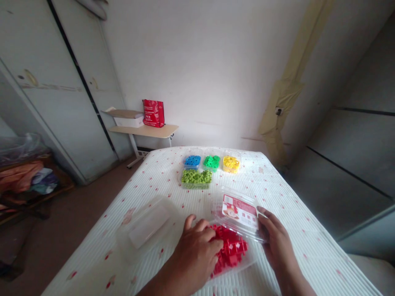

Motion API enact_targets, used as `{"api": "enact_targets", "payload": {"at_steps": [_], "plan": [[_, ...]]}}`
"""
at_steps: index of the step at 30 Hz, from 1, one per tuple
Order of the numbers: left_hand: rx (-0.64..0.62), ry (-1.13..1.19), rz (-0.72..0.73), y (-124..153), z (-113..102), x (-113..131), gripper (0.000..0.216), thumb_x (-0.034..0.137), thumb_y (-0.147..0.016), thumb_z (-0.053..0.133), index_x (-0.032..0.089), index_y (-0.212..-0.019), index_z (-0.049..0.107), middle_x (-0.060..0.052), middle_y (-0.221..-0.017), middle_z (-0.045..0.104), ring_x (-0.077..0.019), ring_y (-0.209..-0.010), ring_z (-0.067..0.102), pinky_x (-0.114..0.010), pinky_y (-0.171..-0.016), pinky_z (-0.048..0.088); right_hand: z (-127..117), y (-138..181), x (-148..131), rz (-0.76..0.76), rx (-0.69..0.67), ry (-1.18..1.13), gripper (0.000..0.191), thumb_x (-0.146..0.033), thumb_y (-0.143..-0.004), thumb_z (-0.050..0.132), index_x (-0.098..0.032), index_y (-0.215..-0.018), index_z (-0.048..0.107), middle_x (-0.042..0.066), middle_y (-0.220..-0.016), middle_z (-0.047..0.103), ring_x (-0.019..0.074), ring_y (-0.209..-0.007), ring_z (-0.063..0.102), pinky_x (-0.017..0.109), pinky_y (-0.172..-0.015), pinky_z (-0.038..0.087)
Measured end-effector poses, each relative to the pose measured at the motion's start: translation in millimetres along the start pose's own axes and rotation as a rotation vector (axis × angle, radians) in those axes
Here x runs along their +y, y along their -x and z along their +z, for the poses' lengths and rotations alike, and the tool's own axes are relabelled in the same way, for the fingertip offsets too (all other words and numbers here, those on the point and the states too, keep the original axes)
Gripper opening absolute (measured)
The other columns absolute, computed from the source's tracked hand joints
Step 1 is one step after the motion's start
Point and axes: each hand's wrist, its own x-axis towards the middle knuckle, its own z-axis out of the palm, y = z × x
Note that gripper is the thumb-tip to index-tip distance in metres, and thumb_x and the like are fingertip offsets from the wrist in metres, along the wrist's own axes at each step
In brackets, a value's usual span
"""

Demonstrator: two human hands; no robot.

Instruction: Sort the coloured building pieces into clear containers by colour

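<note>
A clear plastic clamshell box [247,263] full of red toy pieces [231,248] lies on the table in front of me. Its hinged lid [239,211], with a red-and-white label, stands half raised. My left hand [197,248] rests on the red pieces with fingers curled over them. My right hand [276,242] grips the right edge of the lid and box. An empty clear plastic box [148,226] lies to the left of my left hand.
Farther back on the white dotted tablecloth [154,181] stand small boxes of blue [191,161], green [211,162], yellow [231,163] and light-green [196,178] pieces. A side table with a red bag [153,113] stands by the wall. Clutter lies on the floor at left.
</note>
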Motion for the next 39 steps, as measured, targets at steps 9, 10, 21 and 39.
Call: {"api": "enact_targets", "payload": {"at_steps": [9,10,21,39], "plan": [[-0.072,0.172,0.020,16,-4,-16,0.060,0.008,-0.069,0.054,0.032,-0.124,0.048,-0.001,-0.129,0.052,-0.0195,-0.117,0.047,-0.049,-0.108,0.018,2,1,1,0.014,-0.008,-0.040,0.035,-0.030,-0.060,0.073,-0.020,-0.091,0.060,-0.004,-0.059,0.061,0.0101,-0.053,0.054,0.018,-0.047,0.040],[-0.089,0.169,0.038,17,-6,-16,0.061,0.013,-0.071,0.056,0.032,-0.127,0.044,-0.002,-0.132,0.049,-0.0206,-0.118,0.046,-0.051,-0.108,0.016,2,1,1,0.016,-0.007,-0.044,0.036,-0.030,-0.060,0.074,-0.019,-0.092,0.060,-0.004,-0.060,0.062,0.0101,-0.053,0.054,0.018,-0.047,0.040],[0.091,0.047,0.001,16,5,-16,0.041,0.003,-0.071,0.052,0.028,-0.101,0.063,-0.001,-0.113,0.061,-0.0206,-0.113,0.047,-0.046,-0.103,0.029,3,1,2,0.006,-0.019,-0.040,0.039,-0.031,-0.060,0.074,-0.017,-0.093,0.060,-0.004,-0.055,0.057,0.0091,-0.046,0.049,0.019,-0.041,0.036],[0.256,0.507,-0.378,25,29,-34,0.061,0.010,-0.063,0.054,0.026,-0.122,0.053,-0.007,-0.125,0.053,-0.0255,-0.117,0.046,-0.045,-0.101,0.032,-4,2,-1,0.076,-0.223,0.116,0.047,-0.036,-0.063,0.072,-0.018,-0.104,0.060,-0.002,-0.060,0.059,0.0125,-0.053,0.054,0.022,-0.048,0.040]]}}
